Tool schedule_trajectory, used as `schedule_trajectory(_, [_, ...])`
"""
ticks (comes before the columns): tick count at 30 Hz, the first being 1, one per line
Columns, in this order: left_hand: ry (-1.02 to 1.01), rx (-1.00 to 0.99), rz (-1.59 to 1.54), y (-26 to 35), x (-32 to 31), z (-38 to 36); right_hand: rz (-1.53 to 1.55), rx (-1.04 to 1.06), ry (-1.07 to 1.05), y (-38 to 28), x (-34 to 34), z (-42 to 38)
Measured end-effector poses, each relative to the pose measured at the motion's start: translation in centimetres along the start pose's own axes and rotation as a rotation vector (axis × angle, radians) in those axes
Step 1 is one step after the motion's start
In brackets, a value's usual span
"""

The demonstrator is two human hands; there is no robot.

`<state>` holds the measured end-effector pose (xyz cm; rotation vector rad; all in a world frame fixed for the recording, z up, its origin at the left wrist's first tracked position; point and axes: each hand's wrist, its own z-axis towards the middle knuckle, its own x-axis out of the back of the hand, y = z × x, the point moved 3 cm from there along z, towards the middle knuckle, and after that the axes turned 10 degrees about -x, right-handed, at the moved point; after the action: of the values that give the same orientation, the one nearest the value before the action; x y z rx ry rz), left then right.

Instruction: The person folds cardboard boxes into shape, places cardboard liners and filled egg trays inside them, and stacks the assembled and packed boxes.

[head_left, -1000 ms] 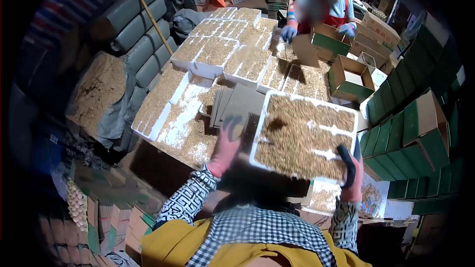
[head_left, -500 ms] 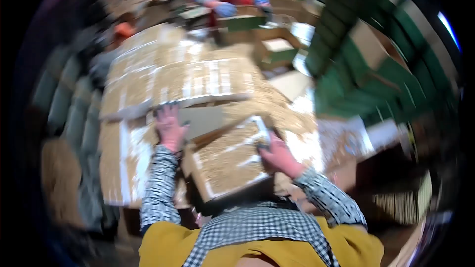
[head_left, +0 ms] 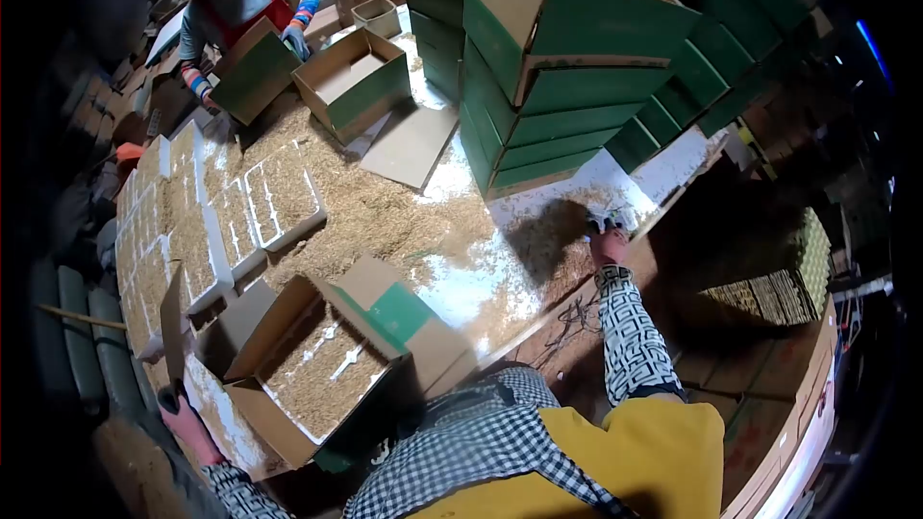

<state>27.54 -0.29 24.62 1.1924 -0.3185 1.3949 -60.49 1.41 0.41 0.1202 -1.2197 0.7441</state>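
My left hand (head_left: 189,431), in a pink glove with dark fingertips, is at the lower left. Its fingers close on the bottom end of a thin cardboard sheet (head_left: 174,332) that stands nearly edge-on. Beside it an open cardboard box (head_left: 260,413) tilts in front of me, its flaps spread. Inside lies a white tray (head_left: 327,365) filled with tan, grain-like loose material. My right hand (head_left: 608,245) reaches far right to the whitish table edge. Its fingers are curled at a small crumpled whitish thing (head_left: 620,218); I cannot tell what it is.
Filled white trays (head_left: 207,259) lie at the left. Loose tan material (head_left: 375,211) covers the table's middle. Tall stacks of green boxes (head_left: 558,106) stand behind my right hand. Across the table a co-worker (head_left: 240,0) handles a green box (head_left: 255,72) beside another open box (head_left: 356,86).
My view has swung right. My right hand has left the tray in the box and reached to the right table edge. My left hand has moved from near the trays down to the lower left.
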Motion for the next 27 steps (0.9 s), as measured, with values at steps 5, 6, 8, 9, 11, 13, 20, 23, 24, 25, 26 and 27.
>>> schedule_trajectory(5, [0.018,0.085,-0.094,8.3,1.0,-8.7,-0.219,-0.066,-0.262,2.4,-3.9,-1.4])
schedule_trajectory(6, [0.024,0.129,-0.094,9.4,1.1,-9.8,-0.134,0.012,-0.203,2.8,-3.8,-1.6])
schedule_trajectory(8, [0.035,0.218,-0.100,10.8,1.1,-11.0,0.064,-0.183,-0.241,3.8,-2.8,-1.4])
schedule_trajectory(9, [0.057,0.212,-0.154,10.2,1.1,-11.3,0.165,-0.283,-0.255,4.1,-2.2,-1.1])
schedule_trajectory(11, [0.105,0.196,-0.263,9.1,1.4,-11.7,0.005,-0.185,-0.182,3.6,-1.8,-1.1])
schedule_trajectory(13, [0.083,0.203,-0.264,9.0,1.8,-12.0,-0.128,-0.020,-0.228,3.2,-2.1,-1.2])
schedule_trajectory(20, [0.064,0.177,-0.270,4.7,3.9,-11.6,-0.051,0.121,-0.109,1.4,1.3,-0.3])
schedule_trajectory(23, [0.140,0.140,-0.314,5.8,6.1,-12.3,0.070,0.156,-0.063,0.0,3.8,-1.1])
schedule_trajectory(24, [0.166,0.118,-0.361,6.9,6.5,-12.5,0.230,0.194,-0.042,-0.7,4.7,-1.1])
schedule_trajectory(25, [0.200,0.100,-0.409,8.3,6.9,-12.7,0.396,0.238,-0.020,-2.1,5.8,-0.6])
schedule_trajectory(26, [0.213,0.093,-0.440,10.3,7.6,-12.9,0.398,0.314,0.026,-4.9,8.7,-1.1])
schedule_trajectory(27, [0.217,0.075,-0.464,9.7,8.0,-13.0,0.702,0.300,-0.023,-5.7,7.7,-1.9])
